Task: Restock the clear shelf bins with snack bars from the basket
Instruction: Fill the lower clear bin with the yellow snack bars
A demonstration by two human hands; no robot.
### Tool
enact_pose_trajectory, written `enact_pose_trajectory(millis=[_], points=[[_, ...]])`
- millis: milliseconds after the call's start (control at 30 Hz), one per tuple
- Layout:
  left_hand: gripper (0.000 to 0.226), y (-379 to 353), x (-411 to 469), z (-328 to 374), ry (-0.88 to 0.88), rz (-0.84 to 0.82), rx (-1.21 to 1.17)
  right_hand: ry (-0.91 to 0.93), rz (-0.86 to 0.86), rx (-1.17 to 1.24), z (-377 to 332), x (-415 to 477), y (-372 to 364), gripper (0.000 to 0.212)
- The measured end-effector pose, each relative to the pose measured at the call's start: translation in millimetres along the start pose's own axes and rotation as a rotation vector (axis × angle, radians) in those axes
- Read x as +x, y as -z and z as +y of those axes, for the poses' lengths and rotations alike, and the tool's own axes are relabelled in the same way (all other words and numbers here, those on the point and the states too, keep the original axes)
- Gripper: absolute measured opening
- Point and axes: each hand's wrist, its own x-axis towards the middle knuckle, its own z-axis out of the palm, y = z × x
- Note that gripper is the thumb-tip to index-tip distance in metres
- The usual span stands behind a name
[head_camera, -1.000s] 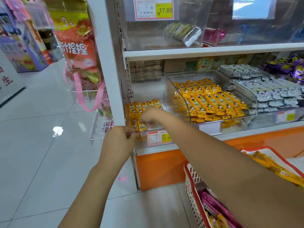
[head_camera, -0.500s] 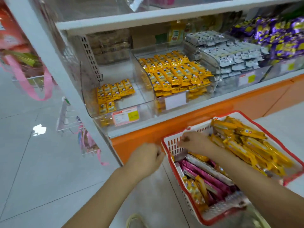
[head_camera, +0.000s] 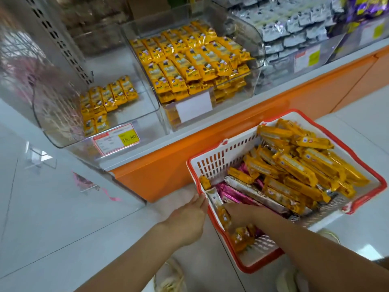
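- Down at the near corner of the red-rimmed basket [head_camera: 210, 165], the right grip [head_camera: 237, 216] is sunk among small yellow snack bars [head_camera: 242, 237]. Its fingers are buried in wrappers, so I cannot tell whether it has closed on any.
- Just left of it, the left grip [head_camera: 189, 216] lies outside the basket, fairly straight fingers touching the rim and holding nothing. It is probably steadying the basket while the other digs.
- Beyond the right grip, pink packs [head_camera: 233, 194] and a long silver pack [head_camera: 252, 190] lie on the basket bottom. Further off to its right, long yellow bars [head_camera: 299, 167] are heaped high. The small ones sit low in the corner, which is likely why the reach goes so deep.
- Up and away from both grips, the left bin [head_camera: 63, 131] carries only a few short rows of shelved bars [head_camera: 109, 98], so it looks like the one to fill. The middle bin [head_camera: 260, 55] to its right is packed full.
- Each small bar has a glossy yellow wrapper with a dark picture; they look slippery, yet small enough to gather several at once.
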Motion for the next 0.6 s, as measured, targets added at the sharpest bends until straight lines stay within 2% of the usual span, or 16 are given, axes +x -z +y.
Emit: enact_pose_trajectory(millis=[100,200,400,533,600], points=[[0.063,-2.5,8.6,-5.1,-0.013,-0.029,0.007,-0.016,-0.058,-0.093,1.2,11.6,8.7,0.091],[0.062,-5.6,18.2,-15.0,-0.042,-0.031,0.003,-0.021,-0.099,-0.136,-0.5,16.2,15.9,0.096],[0.057,-4.0,21.5,-13.1,-0.042,-0.005,-0.019,0.005,-0.086,-0.061,-1.6,12.3,11.1,0.085],[0.056,-1.7,19.2,-9.6,-0.024,0.020,-0.057,-0.018,-0.141,0.065,2.2,-8.4,9.0,0.083],[0.052,-0.4,17.6,-7.8,-0.014,0.041,-0.091,-0.016,-0.103,0.098,2.9,-19.9,10.8,0.079]])
